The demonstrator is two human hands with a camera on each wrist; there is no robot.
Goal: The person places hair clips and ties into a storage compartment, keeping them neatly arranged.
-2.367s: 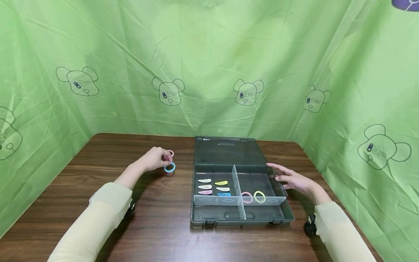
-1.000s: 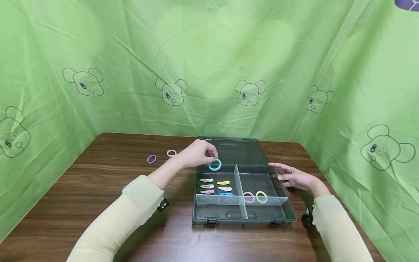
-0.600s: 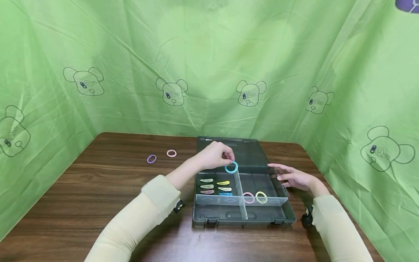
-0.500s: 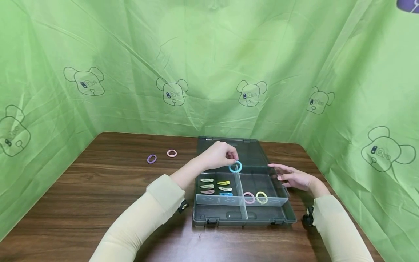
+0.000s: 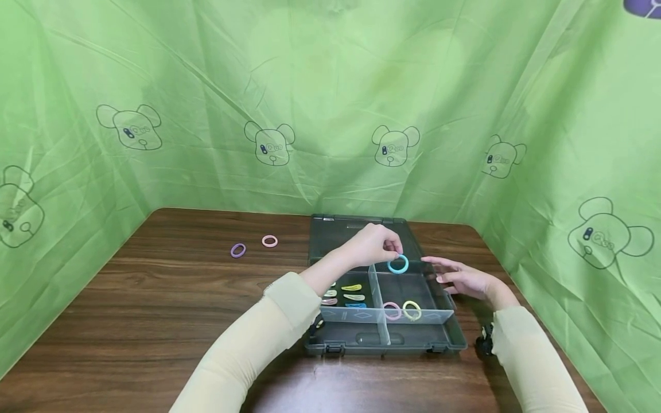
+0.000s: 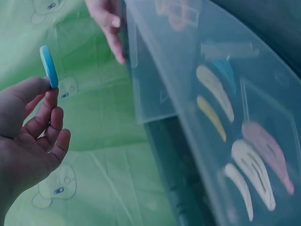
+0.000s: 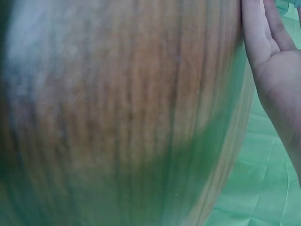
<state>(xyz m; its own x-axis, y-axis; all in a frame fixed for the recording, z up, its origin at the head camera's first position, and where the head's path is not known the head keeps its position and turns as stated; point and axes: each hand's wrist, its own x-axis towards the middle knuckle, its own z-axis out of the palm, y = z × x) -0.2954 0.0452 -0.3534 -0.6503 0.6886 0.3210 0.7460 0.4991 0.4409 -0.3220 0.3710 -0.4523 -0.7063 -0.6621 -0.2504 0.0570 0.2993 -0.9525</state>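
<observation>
Between thumb and fingertips my left hand (image 5: 373,245) pinches a blue hair tie (image 5: 398,272), raised over the right rear compartment of a dark see-through divided box (image 5: 408,289). The left wrist view shows the hair tie (image 6: 49,67) edge-on. At the box's right side rests my right hand (image 5: 467,283), fingers extended along the wall and holding nothing. A pink hair tie (image 5: 400,310) and a yellow hair tie (image 5: 412,302) lean at the divider of that compartment. Several snap hair clips (image 5: 352,288) lie in the left rear compartment, partly hidden by my left arm.
A purple hair tie (image 5: 234,256) and a light pink hair tie (image 5: 269,246) lie on the wooden table (image 5: 170,287) left of the box. The box lid (image 5: 330,232) is folded back behind it. A green cloth (image 5: 330,115) hangs around the table.
My left hand picked up the blue hair tie from the left of the table and carried it right, over the box. My right hand has stayed at the box's side.
</observation>
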